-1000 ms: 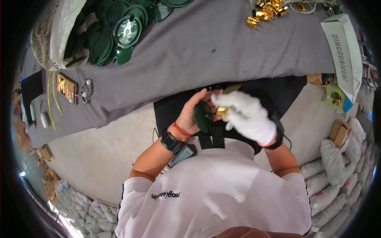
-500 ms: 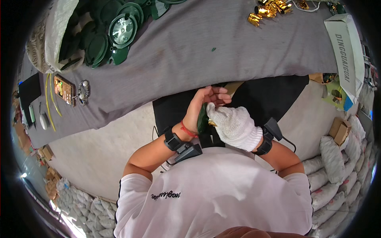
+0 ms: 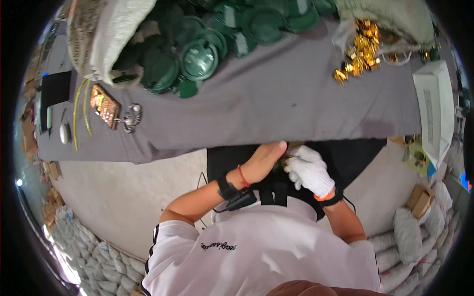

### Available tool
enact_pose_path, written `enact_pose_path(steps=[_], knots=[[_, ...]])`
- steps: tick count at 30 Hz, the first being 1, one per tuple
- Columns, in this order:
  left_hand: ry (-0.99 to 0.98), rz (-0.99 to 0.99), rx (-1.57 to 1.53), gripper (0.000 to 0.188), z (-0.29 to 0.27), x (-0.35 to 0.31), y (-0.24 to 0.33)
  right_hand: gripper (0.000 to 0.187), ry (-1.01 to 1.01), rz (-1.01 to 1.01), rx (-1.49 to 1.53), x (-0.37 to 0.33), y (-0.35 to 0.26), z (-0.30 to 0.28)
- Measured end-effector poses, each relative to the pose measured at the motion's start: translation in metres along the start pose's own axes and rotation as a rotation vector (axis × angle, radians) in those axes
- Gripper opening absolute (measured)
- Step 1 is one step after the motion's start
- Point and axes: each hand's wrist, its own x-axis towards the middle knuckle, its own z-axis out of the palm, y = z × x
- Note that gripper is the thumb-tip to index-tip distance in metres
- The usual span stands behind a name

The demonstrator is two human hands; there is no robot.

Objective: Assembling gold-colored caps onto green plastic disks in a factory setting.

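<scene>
My bare left hand [image 3: 265, 162] is held low in front of me, just off the table's near edge, its back toward me and most of its fingers hidden. Beneath it shows a sliver of a dark green plastic piece [image 3: 279, 172], which the hand appears to hold. My right hand [image 3: 309, 170], in a white knitted glove, is closed right beside it. Its fingertips meet a small brownish-gold bit [image 3: 286, 159] at the green piece, too blurred to name.
A grey cloth covers the table [image 3: 247, 108]. Green round plastic lids [image 3: 200, 59] spill from a white woven sack [image 3: 116, 39]. Gold metal clips [image 3: 363, 52] lie far right, near a white box [image 3: 434, 108]. A phone [image 3: 104, 106] and beaded bracelet [image 3: 132, 118] rest at left.
My head view has shifted, so more of the table shows. My left hand has turned from palm showing to its back. The green piece is now mostly covered.
</scene>
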Motion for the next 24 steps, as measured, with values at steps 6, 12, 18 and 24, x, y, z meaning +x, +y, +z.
enact_pose_path(steps=[6, 12, 18, 24], knots=[[-0.424, -0.098, 0.13, 0.058, -0.045, -0.055, 0.078, 0.032, 0.543, -0.822, -1.136, 0.009, 0.018, -0.056], [-1.569, 0.917, -0.277, 0.031, -0.024, -0.103, 0.217, 0.042, -0.491, -0.402, -0.427, -0.027, -0.058, -0.012], [-1.368, 0.929, -0.442, 0.031, -0.035, -0.141, 0.207, 0.036, -0.332, -0.985, -0.531, -0.02, -0.112, 0.043], [-1.301, 1.469, -0.193, 0.037, -0.019, -0.12, 0.197, 0.034, -0.183, -1.18, -0.566, 0.003, -0.147, 0.047]])
